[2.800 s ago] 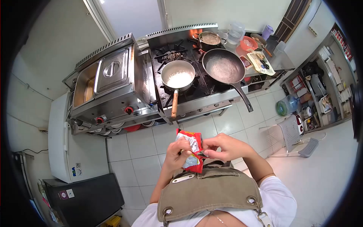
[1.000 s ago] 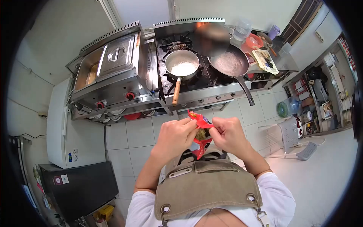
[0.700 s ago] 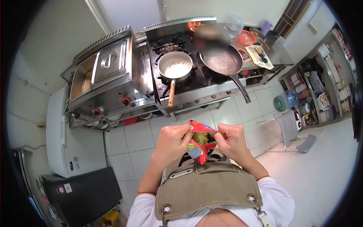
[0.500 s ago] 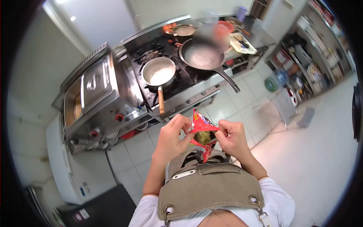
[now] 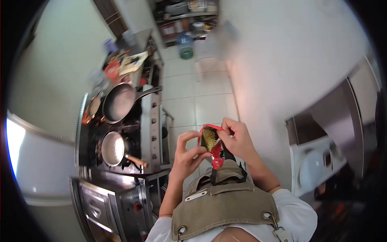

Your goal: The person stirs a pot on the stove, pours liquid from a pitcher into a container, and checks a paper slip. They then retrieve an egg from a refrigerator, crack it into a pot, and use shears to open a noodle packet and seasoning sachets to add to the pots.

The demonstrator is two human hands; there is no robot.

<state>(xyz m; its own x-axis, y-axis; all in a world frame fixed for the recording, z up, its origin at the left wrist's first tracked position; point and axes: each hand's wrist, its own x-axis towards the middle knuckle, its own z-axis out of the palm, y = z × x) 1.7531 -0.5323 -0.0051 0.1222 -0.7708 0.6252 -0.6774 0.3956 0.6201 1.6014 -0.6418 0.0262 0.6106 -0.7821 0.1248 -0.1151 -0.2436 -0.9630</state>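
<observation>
A red noodle packet (image 5: pixel 217 155) is held in front of my apron with its top torn wide. Inside it a pale yellow block of dried instant noodles (image 5: pixel 209 138) shows. My left hand (image 5: pixel 188 152) pinches the packet's left edge between thumb and fingers. On the opposite edge, my right hand (image 5: pixel 237 139) grips the wrapper with its fingers curled. The packet's lower part is hidden by its front flap and my hands.
To the left, a stove (image 5: pixel 154 139) carries a wooden-handled saucepan (image 5: pixel 113 148) and a dark frying pan (image 5: pixel 119 103). A steel food warmer (image 5: pixel 96 205) stands nearer me. Ahead are a water bottle (image 5: pixel 185 46) and shelves (image 5: pixel 189 16); a white appliance (image 5: pixel 298 161) is at right.
My view has turned right, so the stove now lies on the left and the aisle ahead. The packet's mouth has been spread wider, showing more of the noodles. Both hands still hold it.
</observation>
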